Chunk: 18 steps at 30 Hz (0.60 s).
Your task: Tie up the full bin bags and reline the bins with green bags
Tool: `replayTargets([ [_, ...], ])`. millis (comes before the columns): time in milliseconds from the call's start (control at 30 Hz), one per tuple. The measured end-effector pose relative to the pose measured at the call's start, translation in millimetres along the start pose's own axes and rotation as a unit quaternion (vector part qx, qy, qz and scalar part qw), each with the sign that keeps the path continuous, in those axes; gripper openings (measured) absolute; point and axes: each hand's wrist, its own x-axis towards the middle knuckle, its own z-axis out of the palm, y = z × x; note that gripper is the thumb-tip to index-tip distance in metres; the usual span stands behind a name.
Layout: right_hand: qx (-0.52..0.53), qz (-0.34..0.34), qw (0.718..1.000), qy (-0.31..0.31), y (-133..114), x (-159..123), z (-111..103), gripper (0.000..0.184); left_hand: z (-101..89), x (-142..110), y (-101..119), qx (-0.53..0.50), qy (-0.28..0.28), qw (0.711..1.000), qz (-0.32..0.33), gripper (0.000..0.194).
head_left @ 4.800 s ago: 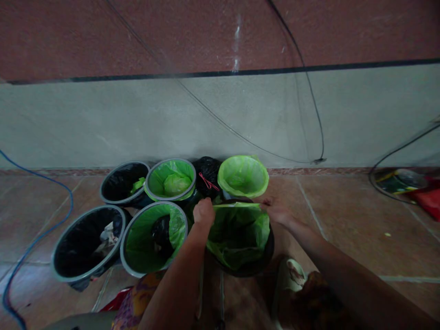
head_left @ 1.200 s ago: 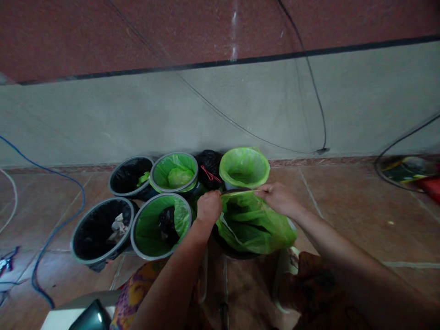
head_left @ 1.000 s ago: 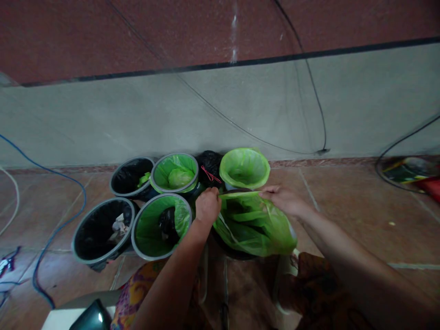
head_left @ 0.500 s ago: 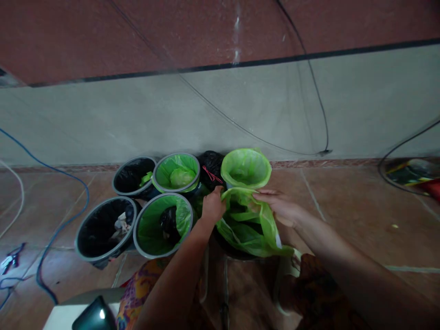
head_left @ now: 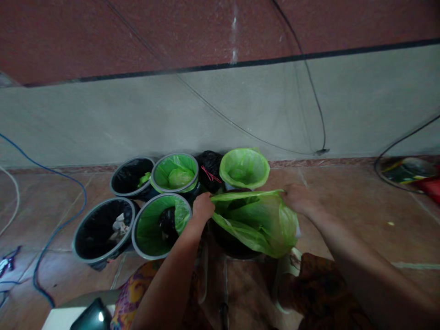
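A green plastic bin bag (head_left: 264, 220) is stretched between my two hands, its mouth pulled wide. My left hand (head_left: 203, 206) is closed on the left end of its rim. At the other end, my right hand (head_left: 299, 198) pinches the edge. Beneath the bag stands a dark bin (head_left: 228, 243), its rim partly covered by the plastic. Just behind it is a bin lined in light green (head_left: 244, 168). Left of my left hand, a grey-rimmed bin with a green liner (head_left: 147, 229) holds a black bundle.
More lined bins stand at left: one green-lined (head_left: 175, 172), two black-lined (head_left: 98, 229). A knotted black bag (head_left: 210, 167) sits by the wall. A blue hose (head_left: 65, 222) crosses the floor. A dark glossy object (head_left: 91, 316) lies at bottom left.
My hands have moved apart, the right one further right, pulling the bag's mouth into a wide, taut line. More of the dark bin beneath shows now.
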Motion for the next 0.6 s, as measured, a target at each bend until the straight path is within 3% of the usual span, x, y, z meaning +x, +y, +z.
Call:
replayTargets([
  [67, -0.022, -0.025, 0.998, -0.059, -1, -2, 4, 0.026, 0.1, 1, 2, -0.016, 0.000, 1.000, 0.006, 0.038],
  [133, -0.024, -0.047, 0.994, -0.095, -9, -6, 6, 0.038, 1.0, 1, 5, -0.021, -0.002, 1.000, 0.020, 0.040],
  [233, -0.007, -0.091, 0.993, -0.070, -31, -14, 8, 0.071, 2.6, 0, 11, -0.018, -0.008, 0.999, 0.050, 0.039],
  [333, 0.033, -0.173, 0.984, -0.032, -56, -20, 12, 0.085, 3.1, -2, 15, -0.019, -0.005, 0.997, 0.079, 0.036],
  [433, 0.019, -0.192, 0.981, -0.023, -71, -21, 19, 0.069, 2.3, -3, 16, -0.019, -0.001, 0.995, 0.101, 0.032],
  [533, -0.012, -0.153, 0.987, -0.050, -71, -17, 25, 0.034, 0.9, -4, 14, -0.004, -0.002, 0.995, 0.098, 0.030],
  [600, -0.025, -0.113, 0.991, -0.062, -64, -12, 27, 0.028, -0.1, -6, 12, 0.014, 0.003, 0.996, 0.093, 0.031],
])
